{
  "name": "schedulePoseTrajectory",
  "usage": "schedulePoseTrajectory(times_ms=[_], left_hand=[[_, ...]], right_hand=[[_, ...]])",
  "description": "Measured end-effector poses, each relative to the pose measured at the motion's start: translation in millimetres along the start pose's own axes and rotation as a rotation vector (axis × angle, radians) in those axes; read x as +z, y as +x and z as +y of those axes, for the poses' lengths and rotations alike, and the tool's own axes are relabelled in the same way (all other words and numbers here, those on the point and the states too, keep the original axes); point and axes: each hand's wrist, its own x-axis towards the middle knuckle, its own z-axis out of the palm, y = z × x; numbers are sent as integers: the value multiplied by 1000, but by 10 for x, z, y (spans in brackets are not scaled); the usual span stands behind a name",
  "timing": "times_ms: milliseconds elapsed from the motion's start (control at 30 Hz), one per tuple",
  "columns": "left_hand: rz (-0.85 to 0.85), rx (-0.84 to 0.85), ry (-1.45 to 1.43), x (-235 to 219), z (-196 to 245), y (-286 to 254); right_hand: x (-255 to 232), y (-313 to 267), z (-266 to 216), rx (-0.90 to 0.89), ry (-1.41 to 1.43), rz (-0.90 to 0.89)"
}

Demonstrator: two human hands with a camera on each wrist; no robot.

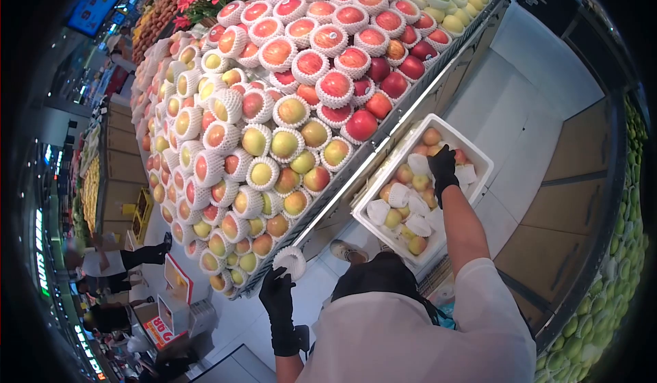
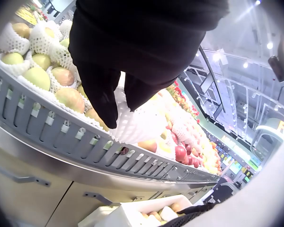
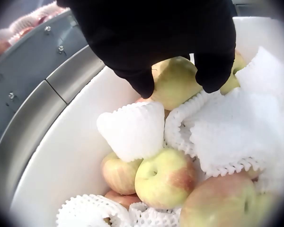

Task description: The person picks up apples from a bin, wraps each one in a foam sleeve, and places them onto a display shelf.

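My black-gloved left hand pinches a white foam net sleeve beside the lower corner of the fruit display. In the left wrist view, thumb and fingers meet on the edge of that foam net, and no fruit shows inside it. My right hand, also gloved in black, reaches into a white foam box of apples. Seen from the right wrist, its fingers and thumb lie on either side of a yellow-green apple. Around it are loose foam nets and other apples.
Left of the box slopes a large display of apples in foam nets, edged by a grey slatted rail. Cabinets and green fruit stand on the right. A person stands at far left.
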Motion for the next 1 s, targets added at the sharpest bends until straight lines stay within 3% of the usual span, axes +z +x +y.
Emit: schedulePoseTrajectory(times_ms=[167, 367, 467, 567, 667, 767, 800, 900, 1000], left_hand=[[-6, -5, 34, -23, 27, -9], [-19, 3, 21, -8, 18, 57], [-30, 48, 1, 38, 79, 94], [-61, 122, -1, 56, 40, 191], [-81, 144, -14, 64, 27, 255], [-86, 180, -26, 138, 112, 273], [-88, 200, -29, 176, 159, 281], [-72, 188, -61, 256, 265, 288], [-116, 160, -84, 264, 326, 279]], right_hand=[[-352, -201, -285, 99, -94, -90], [-488, -299, -344, 116, 116, -108], [-324, -213, -119, 44, 412, -8], [-336, -246, -13, -123, 455, 209], [-421, -347, 18, -244, 468, 277], [-662, -355, 9, -301, 557, -110], [-684, -407, -27, -429, 472, 45], [-1256, -743, -486, -475, 579, 95], [-1499, -935, -743, -477, 842, -58]])
